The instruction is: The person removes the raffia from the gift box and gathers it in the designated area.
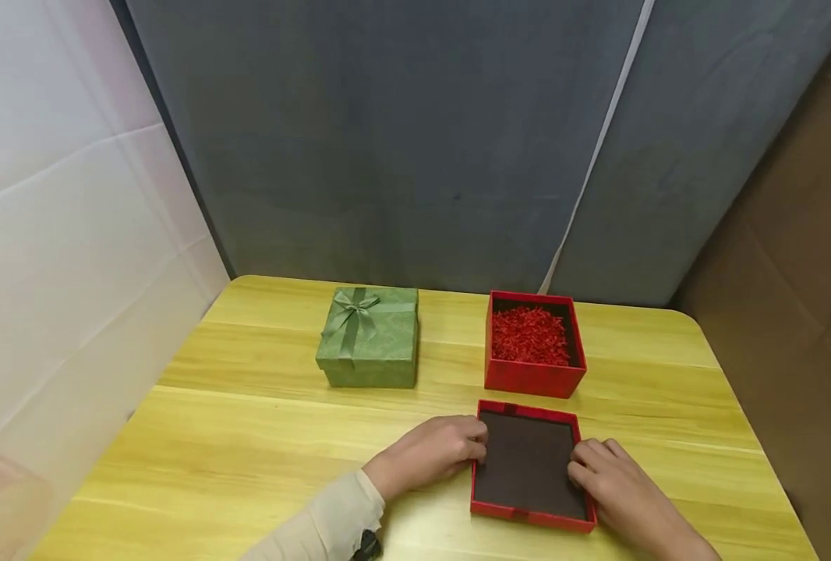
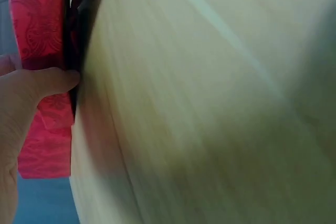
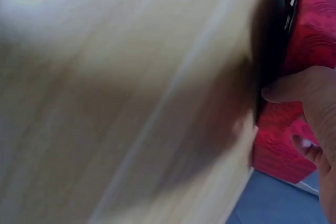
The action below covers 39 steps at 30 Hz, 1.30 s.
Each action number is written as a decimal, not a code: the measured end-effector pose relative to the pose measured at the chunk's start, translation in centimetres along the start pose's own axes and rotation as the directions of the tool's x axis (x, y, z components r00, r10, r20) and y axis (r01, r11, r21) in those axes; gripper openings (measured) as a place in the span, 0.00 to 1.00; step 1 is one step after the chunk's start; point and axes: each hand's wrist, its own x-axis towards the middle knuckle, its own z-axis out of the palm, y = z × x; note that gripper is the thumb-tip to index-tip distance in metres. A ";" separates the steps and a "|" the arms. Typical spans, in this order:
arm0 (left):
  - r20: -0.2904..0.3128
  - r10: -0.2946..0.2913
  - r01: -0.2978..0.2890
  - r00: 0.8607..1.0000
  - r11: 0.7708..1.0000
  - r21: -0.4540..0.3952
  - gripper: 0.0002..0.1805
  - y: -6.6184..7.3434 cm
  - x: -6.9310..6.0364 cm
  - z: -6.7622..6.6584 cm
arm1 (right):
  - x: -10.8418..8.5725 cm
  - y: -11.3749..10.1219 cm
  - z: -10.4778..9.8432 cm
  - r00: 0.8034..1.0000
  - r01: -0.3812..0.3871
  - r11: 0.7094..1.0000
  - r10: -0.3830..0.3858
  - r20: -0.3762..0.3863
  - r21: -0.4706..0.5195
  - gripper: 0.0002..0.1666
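From where I stand, the person's left hand point(image 1: 440, 449) and right hand point(image 1: 615, 487) pinch opposite sides of an upturned red lid point(image 1: 530, 463), fingers inside its dark hollow and thumbs outside. The lid is nearer the worktop's point(image 1: 233, 444) right edge than its left; whether it rests flat I can't tell. Just beyond it, toward the far right corner, stands an open red box point(image 1: 533, 381) holding red shreds point(image 1: 530, 336). A closed green box point(image 1: 380, 347) sits near the far edge, left of the red one.
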 end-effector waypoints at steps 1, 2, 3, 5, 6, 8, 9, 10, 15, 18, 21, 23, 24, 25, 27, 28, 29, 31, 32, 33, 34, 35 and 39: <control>0.002 0.002 -0.002 1.000 1.000 0.011 0.09 -0.2 0.1 0.2 | 0.1 0.2 0.2 1.000 0.005 1.000 -0.006 -0.003 -0.010 0.07; 0.005 0.003 -0.004 1.000 1.000 0.019 0.09 -0.3 0.2 0.3 | 0.2 0.3 0.4 1.000 0.010 1.000 -0.010 -0.005 -0.020 0.07; 0.007 0.007 -0.007 1.000 1.000 0.027 0.09 -0.4 0.2 0.4 | 0.3 0.4 0.6 1.000 0.007 1.000 -0.008 -0.001 -0.027 0.08; 0.016 0.008 -0.009 1.000 0.999 0.031 0.08 -0.6 0.2 0.5 | 0.5 0.6 0.7 1.000 -0.001 0.999 0.002 0.012 -0.033 0.09; 0.015 0.008 -0.009 1.000 1.000 0.030 0.08 -0.6 0.2 0.5 | 0.7 0.6 0.8 1.000 -0.010 0.999 0.011 0.024 -0.040 0.10; 0.016 0.013 -0.013 1.000 0.999 0.037 0.09 -0.6 0.2 0.4 | 0.9 0.7 0.8 0.999 -0.026 0.998 0.028 0.038 -0.061 0.11; 0.013 0.013 -0.014 1.000 0.999 0.033 0.10 -0.5 0.2 0.2 | 1.0 0.7 0.7 0.998 -0.036 0.996 0.039 0.043 -0.077 0.12; 0.010 0.009 -0.010 1.000 1.000 0.028 0.13 -0.3 0.2 -0.2 | 1.0 0.7 0.5 0.998 -0.045 0.995 0.049 0.044 -0.089 0.13; -0.040 -0.188 0.184 0.981 0.979 -0.081 0.20 -0.2 1.3 -2.7 | 2.2 1.4 -1.5 0.994 -0.107 0.991 0.104 -0.046 -0.085 0.26; -0.065 -0.434 0.413 0.899 0.887 -0.208 0.21 -1.8 2.9 -3.6 | 4.7 2.6 -3.0 0.978 -0.139 0.990 0.135 -0.157 -0.011 0.32; -0.056 -0.616 0.567 0.786 0.753 -0.334 0.24 -4.2 4.8 -3.5 | 8.7 4.0 -3.8 0.958 -0.160 0.982 0.178 -0.224 0.096 0.29; -0.052 -0.682 0.618 0.730 0.690 -0.377 0.24 -5.7 5.9 -3.2 | 11.6 4.9 -3.7 0.953 -0.203 0.960 0.239 -0.186 0.191 0.23; -0.046 -0.705 0.637 0.708 0.665 -0.390 0.25 -6.4 6.3 -2.9 | 13.0 5.3 -3.6 0.951 -0.239 0.940 0.277 -0.136 0.243 0.22; -0.034 -0.724 0.655 0.689 0.642 -0.398 0.25 -6.9 6.6 -2.7 | 14.2 5.7 -3.4 0.946 -0.285 0.914 0.316 -0.067 0.288 0.22; -0.010 -0.755 0.687 0.656 0.602 -0.408 0.25 -7.6 7.2 -2.3 | 16.4 6.4 -2.9 0.914 -0.402 0.849 0.391 0.105 0.343 0.25; -0.001 -0.764 0.698 0.645 0.589 -0.408 0.26 -7.9 7.3 -2.1 | 17.2 6.7 -2.6 0.887 -0.461 0.816 0.420 0.191 0.349 0.29; 0.012 -0.772 0.704 0.635 0.573 -0.419 0.28 -8.1 7.5 -2.0 | 17.9 6.9 -2.3 0.854 -0.516 0.783 0.444 0.270 0.348 0.34; 0.048 -0.783 0.713 0.620 0.537 -0.451 0.32 -8.3 7.7 -1.8 | 18.9 7.4 -1.9 0.788 -0.600 0.732 0.471 0.398 0.322 0.44; 0.062 -0.785 0.714 0.616 0.524 -0.464 0.34 -8.4 7.8 -1.7 | 19.3 7.6 -1.7 0.754 -0.634 0.710 0.479 0.449 0.306 0.48; 0.074 -0.786 0.714 0.614 0.514 -0.475 0.36 -8.6 7.9 -1.7 | 19.6 7.8 -1.5 0.724 -0.662 0.691 0.487 0.489 0.292 0.52; 0.090 -0.782 0.714 0.616 0.507 -0.483 0.37 -8.7 8.0 -1.6 | 19.8 8.1 -1.3 0.699 -0.682 0.674 0.489 0.521 0.282 0.55; 0.107 -0.780 0.715 0.617 0.498 -0.491 0.39 -8.8 8.1 -1.6 | 19.9 8.3 -1.1 0.676 -0.701 0.657 0.491 0.549 0.276 0.57; 0.153 -0.763 0.713 0.628 0.485 -0.506 0.42 -8.9 8.3 -1.5 | 20.3 8.8 0.2 0.619 -0.730 0.646 0.488 0.615 0.222 0.58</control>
